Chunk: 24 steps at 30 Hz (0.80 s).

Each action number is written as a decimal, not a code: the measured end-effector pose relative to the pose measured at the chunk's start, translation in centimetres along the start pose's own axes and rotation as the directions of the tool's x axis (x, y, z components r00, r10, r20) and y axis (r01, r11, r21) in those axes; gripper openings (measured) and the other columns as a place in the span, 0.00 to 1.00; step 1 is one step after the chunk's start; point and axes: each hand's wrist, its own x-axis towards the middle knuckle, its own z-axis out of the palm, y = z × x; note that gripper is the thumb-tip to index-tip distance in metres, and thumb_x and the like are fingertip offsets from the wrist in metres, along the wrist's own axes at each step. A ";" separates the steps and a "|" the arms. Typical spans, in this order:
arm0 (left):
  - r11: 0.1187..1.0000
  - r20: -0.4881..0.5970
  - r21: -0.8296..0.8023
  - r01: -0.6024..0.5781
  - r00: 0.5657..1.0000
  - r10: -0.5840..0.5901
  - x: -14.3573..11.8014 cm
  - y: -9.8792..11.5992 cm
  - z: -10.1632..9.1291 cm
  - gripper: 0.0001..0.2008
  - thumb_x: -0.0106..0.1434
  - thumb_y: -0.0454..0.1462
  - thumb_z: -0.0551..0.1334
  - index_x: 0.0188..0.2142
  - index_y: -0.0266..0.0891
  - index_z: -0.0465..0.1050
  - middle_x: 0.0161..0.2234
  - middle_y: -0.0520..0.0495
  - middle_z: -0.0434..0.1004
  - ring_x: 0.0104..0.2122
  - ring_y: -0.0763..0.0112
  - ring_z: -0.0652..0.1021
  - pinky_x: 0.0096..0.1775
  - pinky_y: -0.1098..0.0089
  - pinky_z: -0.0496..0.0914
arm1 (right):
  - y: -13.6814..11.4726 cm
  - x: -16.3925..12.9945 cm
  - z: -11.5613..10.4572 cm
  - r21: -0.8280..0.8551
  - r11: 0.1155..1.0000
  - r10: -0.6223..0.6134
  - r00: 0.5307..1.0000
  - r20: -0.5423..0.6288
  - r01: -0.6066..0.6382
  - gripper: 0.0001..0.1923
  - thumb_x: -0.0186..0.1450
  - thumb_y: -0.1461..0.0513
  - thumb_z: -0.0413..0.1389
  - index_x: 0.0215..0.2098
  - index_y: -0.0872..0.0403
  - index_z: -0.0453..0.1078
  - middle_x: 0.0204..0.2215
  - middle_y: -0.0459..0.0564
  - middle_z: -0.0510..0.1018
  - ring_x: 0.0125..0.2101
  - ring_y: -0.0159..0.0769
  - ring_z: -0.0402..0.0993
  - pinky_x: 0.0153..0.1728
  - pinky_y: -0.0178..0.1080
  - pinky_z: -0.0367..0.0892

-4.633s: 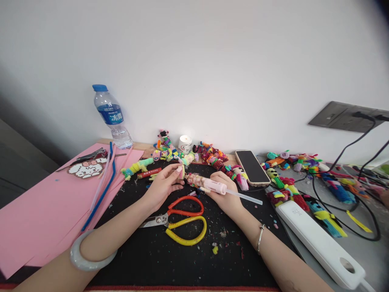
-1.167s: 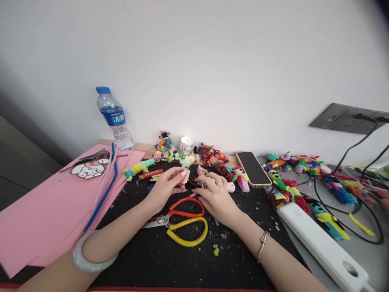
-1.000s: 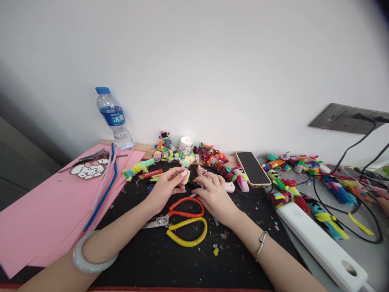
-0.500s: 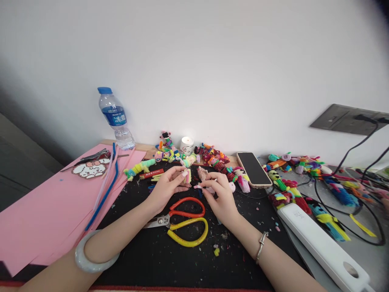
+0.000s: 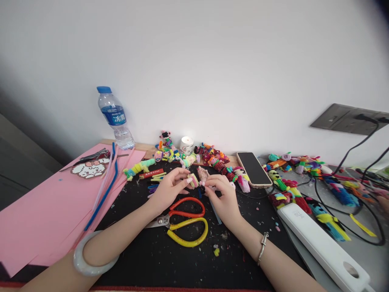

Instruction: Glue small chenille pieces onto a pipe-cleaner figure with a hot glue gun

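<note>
Between thumb and fingers, my left hand (image 5: 172,187) pinches a small yellow-and-pink fuzzy piece (image 5: 192,181). My right hand (image 5: 223,194) is closed at the fingertips, close to the left one; a tiny dark and pink bit shows at its tips, too small to name. Just beyond the hands lies a pinkish-brown crumpled piece (image 5: 203,173). Scissors with one red and one yellow handle (image 5: 190,232) rest on the black mat (image 5: 170,263) under and between my forearms. Short pipe cleaner pieces (image 5: 158,177) sit left of my left hand, beside a red strip (image 5: 151,173).
Pink sheets (image 5: 54,202) with long pipe cleaners (image 5: 103,202) cover the left. A water bottle (image 5: 114,117) and a white cup (image 5: 186,145) stand by the wall. A phone (image 5: 254,169), fuzzy dolls (image 5: 330,221), cables and a white power strip (image 5: 323,243) fill the right.
My right hand's fingers have drawn together into a pinch and moved slightly closer to the left hand. The yellow-and-pink piece has tilted and shifted a little right.
</note>
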 end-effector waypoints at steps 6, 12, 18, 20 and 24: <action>0.998 0.025 0.054 -0.030 0.999 0.029 -0.2 0.0 0.2 0.13 0.58 0.41 0.62 0.41 0.39 0.66 0.39 0.45 0.77 0.35 0.66 0.78 0.34 0.67 0.74 | 0.0 0.0 0.1 0.018 0.999 0.045 0.999 -0.009 -0.045 0.07 0.62 0.68 0.53 0.30 0.52 0.70 0.35 0.51 0.71 0.38 0.39 0.70 0.37 0.42 0.67; 0.997 0.036 0.060 -0.046 0.998 0.044 -0.2 -0.2 0.2 0.13 0.58 0.41 0.62 0.41 0.39 0.67 0.39 0.45 0.76 0.35 0.65 0.78 0.34 0.67 0.74 | 0.1 0.0 0.1 -0.016 1.000 0.019 1.000 -0.001 -0.019 0.06 0.62 0.68 0.52 0.30 0.52 0.69 0.36 0.51 0.71 0.39 0.39 0.69 0.38 0.43 0.66; 0.991 0.074 0.116 -0.069 0.995 0.060 -0.3 -0.2 0.2 0.12 0.60 0.41 0.60 0.42 0.39 0.66 0.39 0.45 0.75 0.36 0.65 0.77 0.34 0.67 0.74 | 0.0 -0.2 0.0 -0.109 0.993 -0.038 0.998 0.054 0.044 0.06 0.64 0.68 0.50 0.33 0.52 0.66 0.38 0.52 0.70 0.41 0.40 0.67 0.41 0.44 0.63; 0.990 0.078 0.124 -0.071 0.995 0.062 -0.4 -0.2 0.3 0.12 0.60 0.40 0.60 0.42 0.40 0.67 0.39 0.45 0.75 0.36 0.65 0.77 0.34 0.67 0.73 | 0.0 -0.2 0.0 -0.152 0.985 -0.064 0.995 0.081 0.076 0.06 0.64 0.68 0.49 0.34 0.53 0.66 0.39 0.52 0.70 0.42 0.40 0.67 0.41 0.44 0.62; 0.986 0.084 0.150 -0.078 0.994 0.066 -0.6 -0.1 0.5 0.11 0.60 0.40 0.61 0.42 0.39 0.67 0.39 0.45 0.74 0.37 0.66 0.77 0.35 0.68 0.73 | -0.2 -0.2 -0.1 -0.243 0.961 -0.102 0.986 0.129 0.131 0.07 0.64 0.68 0.48 0.36 0.53 0.66 0.41 0.53 0.69 0.43 0.41 0.66 0.40 0.43 0.60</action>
